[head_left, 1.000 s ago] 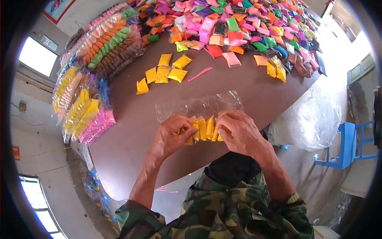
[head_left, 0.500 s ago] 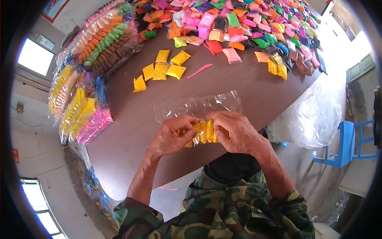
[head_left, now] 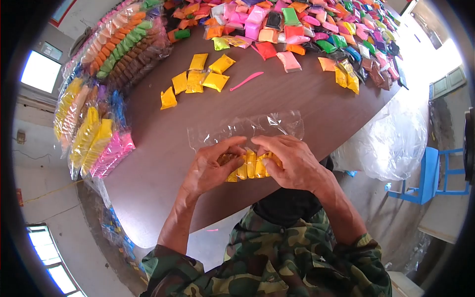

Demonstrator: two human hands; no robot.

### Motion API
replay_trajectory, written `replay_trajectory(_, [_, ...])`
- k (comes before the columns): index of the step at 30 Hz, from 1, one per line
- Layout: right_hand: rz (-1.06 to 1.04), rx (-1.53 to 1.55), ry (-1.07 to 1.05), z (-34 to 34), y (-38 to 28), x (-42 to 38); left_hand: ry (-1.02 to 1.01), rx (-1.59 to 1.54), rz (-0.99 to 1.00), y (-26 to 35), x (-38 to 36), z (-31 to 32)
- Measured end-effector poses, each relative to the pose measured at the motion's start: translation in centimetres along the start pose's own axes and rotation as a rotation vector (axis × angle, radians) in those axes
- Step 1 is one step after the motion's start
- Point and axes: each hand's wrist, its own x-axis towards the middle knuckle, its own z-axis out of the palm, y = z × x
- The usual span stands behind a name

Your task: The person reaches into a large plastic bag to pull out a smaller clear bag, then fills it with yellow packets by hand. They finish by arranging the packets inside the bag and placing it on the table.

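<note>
A row of small yellow packets (head_left: 251,166) lies inside a clear plastic bag (head_left: 247,129) near the table's front edge. My left hand (head_left: 210,166) curls around the left end of the row, its thumb pressed against the packets. Around the right end bends my right hand (head_left: 293,162), thumb on the front of the packets and fingers over the top. The bag's loose, transparent part spreads flat beyond my knuckles. Parts of the end packets are hidden by my fingers.
Several loose yellow packets (head_left: 196,81) and a pink plastic stick (head_left: 246,81) lie farther back on the brown table (head_left: 153,148). A big heap of coloured packets (head_left: 297,29) covers the far side. Filled bags (head_left: 94,143) line the left edge; a blue chair (head_left: 429,175) stands right.
My fingers have loosened slightly and my index fingers lifted, showing more of the yellow row. The two hands are still at its ends. The whole view has shifted a little.
</note>
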Motion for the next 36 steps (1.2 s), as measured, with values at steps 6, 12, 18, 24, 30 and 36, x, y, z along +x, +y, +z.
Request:
replay_trajectory(6, [-0.025, -0.103, -0.152, -0.2, 0.0, 0.3, -0.013, 0.183, 0.114, 0.2, 0.3, -0.1])
replay_trajectory(12, [-0.001, -0.094, -0.101, 0.2, 0.1, 0.2, -0.003, 0.175, 0.235, -1.1, 0.3, 0.0])
replay_trajectory(18, [-0.035, -0.099, -0.106, 0.7, 0.5, 0.5, 0.001, 0.206, 0.150, -0.4, -0.4, 0.2])
replay_trajectory(24, [0.055, -0.176, -0.116, 0.8, 0.3, 0.7, 0.003, 0.211, 0.034, 0.2, -0.6, 0.0])
replay_trajectory(30, [0.164, -0.237, -0.146, 1.0, -0.2, 1.2, -0.067, 0.070, -0.164, -0.4, -0.2, -0.4])
replay_trajectory(36, [0.235, -0.358, -0.168, 1.9, -1.3, 1.8, -0.070, 0.136, -0.188, 0.4, 0.2, -0.5])
